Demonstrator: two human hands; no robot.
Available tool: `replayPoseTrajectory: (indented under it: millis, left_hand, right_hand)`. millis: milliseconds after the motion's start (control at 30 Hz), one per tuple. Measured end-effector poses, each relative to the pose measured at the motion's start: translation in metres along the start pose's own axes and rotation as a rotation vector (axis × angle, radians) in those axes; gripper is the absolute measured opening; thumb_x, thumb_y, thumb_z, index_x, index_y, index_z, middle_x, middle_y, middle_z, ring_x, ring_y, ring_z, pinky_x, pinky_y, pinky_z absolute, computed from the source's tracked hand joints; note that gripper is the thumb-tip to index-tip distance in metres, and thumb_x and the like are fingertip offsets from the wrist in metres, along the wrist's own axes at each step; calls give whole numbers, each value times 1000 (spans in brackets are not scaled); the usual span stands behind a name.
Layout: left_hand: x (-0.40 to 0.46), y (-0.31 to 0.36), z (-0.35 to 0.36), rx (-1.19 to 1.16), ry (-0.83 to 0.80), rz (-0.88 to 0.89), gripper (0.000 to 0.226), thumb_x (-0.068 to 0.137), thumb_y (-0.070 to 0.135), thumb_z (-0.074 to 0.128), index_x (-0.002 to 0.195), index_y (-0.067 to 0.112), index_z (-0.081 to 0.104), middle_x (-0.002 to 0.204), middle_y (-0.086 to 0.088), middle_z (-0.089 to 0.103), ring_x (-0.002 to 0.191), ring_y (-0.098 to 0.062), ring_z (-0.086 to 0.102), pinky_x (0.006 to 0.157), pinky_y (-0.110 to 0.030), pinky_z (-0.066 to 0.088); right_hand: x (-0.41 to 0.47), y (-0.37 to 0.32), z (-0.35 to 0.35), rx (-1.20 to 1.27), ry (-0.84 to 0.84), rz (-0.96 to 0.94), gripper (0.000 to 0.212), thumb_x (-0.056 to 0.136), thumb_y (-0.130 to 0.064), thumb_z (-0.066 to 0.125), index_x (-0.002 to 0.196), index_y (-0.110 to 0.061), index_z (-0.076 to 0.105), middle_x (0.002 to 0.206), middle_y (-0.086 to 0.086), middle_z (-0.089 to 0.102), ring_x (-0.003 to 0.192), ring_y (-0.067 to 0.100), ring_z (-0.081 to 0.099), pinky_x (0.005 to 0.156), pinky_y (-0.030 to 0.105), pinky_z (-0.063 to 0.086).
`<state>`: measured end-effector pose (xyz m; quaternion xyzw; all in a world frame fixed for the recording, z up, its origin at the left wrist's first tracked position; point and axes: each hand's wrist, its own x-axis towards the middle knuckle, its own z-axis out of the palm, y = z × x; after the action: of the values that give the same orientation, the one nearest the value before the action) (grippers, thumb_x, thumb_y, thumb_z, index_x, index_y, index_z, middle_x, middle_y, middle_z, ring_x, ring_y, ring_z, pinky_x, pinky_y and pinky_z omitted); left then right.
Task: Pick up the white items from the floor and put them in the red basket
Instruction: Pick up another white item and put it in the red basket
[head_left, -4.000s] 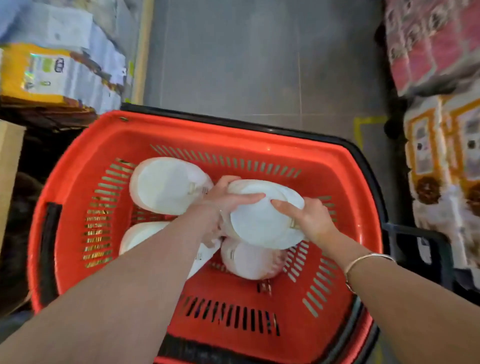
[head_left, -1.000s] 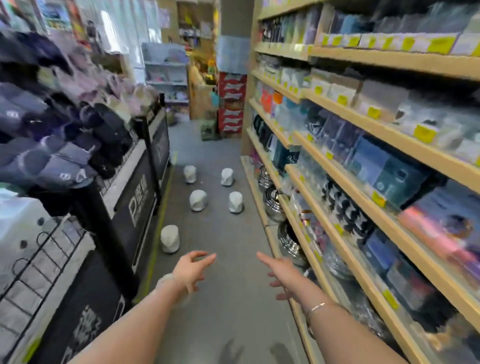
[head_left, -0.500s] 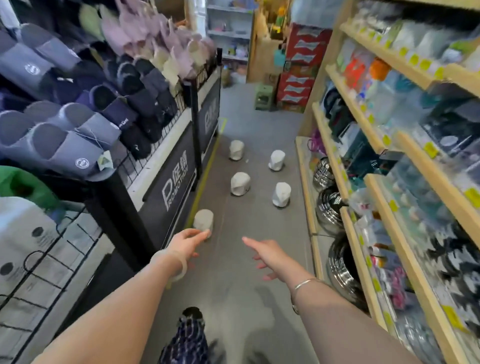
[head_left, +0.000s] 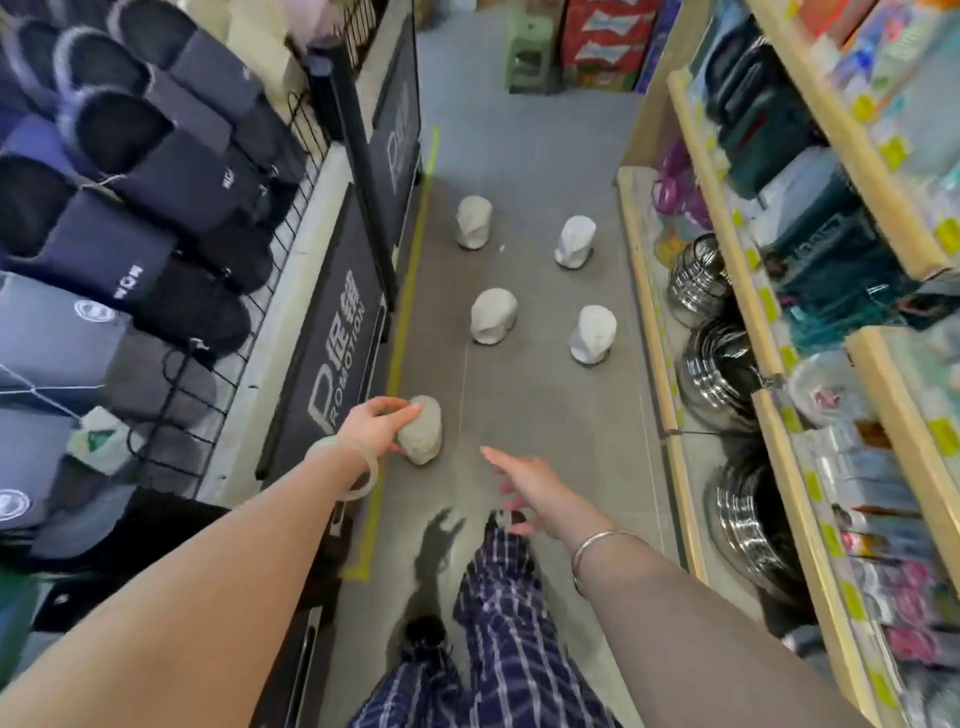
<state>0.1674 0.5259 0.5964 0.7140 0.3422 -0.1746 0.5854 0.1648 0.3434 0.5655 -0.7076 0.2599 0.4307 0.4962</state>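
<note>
Five white items upright on grey floor, nearest (head_left: 423, 436) by black rack, four (head_left: 493, 316) paired beyond

Both forearms are showing bare, no sleeves reaching into view. The left wrist is wearing a pale, translucent bangle (head_left: 347, 470) (thick and smooth, jade-like in look). The right wrist is wearing a thin silver-coloured metal bracelet (head_left: 597, 546), sitting loose. The legs are wearing loose trousers (head_left: 498, 639) in dark navy with a fine white check. Dark footwear (head_left: 425, 630) is peeking out below the hem, details blurred.
</note>
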Motion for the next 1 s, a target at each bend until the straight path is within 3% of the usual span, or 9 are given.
replayPoseTrajectory:
  millis: [100,200,333,500,567,733,867,933,1000]
  left_hand:
    - [59,26,7,4,13,-24,43,91,28,58,128,7,53,130,-11,55,103,-22,53,61,-22,40]
    - [113,47,14,7,38,-75,44,90,29,58,128,6,53,115,-8,56,97,-21,53,60,-20,39]
    - [176,70,23,39,46,-121,42,91,30,58,127,9,53,111,-4,56,94,-18,53,63,-20,40]
    - [256,68,30,55,27,-211,43,89,33,59,127,14,54,115,-2,56,100,-18,54,82,-29,39]
    - [289,55,29,60,36,-253,43,89,33,60,127,14,54,112,-1,55,101,-19,55,86,-30,39]
    - [382,-5,33,106,60,-341,45,85,34,64,125,15,56,122,-3,59,110,-24,56,97,-37,44]
    - [463,-73,47,215,-16,-359,52,82,33,68,129,19,51,133,-6,53,114,-22,52,87,-34,46]
    - [502,-101,57,273,-29,-345,58,81,29,70,133,18,48,138,-8,49,123,-25,48,98,-37,43]
    - [538,-125,69,349,-36,-325,66,79,28,73,137,16,43,142,-11,44,128,-27,45,103,-34,38]
  right_hand:
    - [52,-39,-8,-1,-19,19,64,81,-54,63,128,-13,49,107,5,53,87,17,52,77,38,51]
    - [102,-77,-15,-12,-45,47,46,80,-48,67,106,-12,57,99,4,55,87,17,53,80,41,52]
    - [157,-122,-21,-93,-61,79,57,80,-42,71,120,-4,56,111,12,59,106,27,59,94,48,50]
    - [239,-145,-13,-88,-93,163,55,79,-43,71,118,-8,54,110,7,56,100,23,56,79,41,55]
    - [268,-144,-3,-99,-109,194,51,79,-45,71,112,-10,56,110,6,58,101,23,57,74,37,55]
    - [349,-115,16,-20,-97,242,45,77,-43,74,104,-11,57,98,1,57,99,21,55,85,40,53]
    - [436,-82,46,-64,-104,287,59,76,-39,76,120,-11,49,100,3,54,96,19,52,97,44,49]
    - [477,-70,64,-30,-117,297,73,77,-36,76,135,-7,42,113,6,57,95,19,51,98,41,48]
    - [515,-55,83,-25,-112,310,82,76,-39,76,140,-5,37,132,11,52,110,24,53,98,41,48]
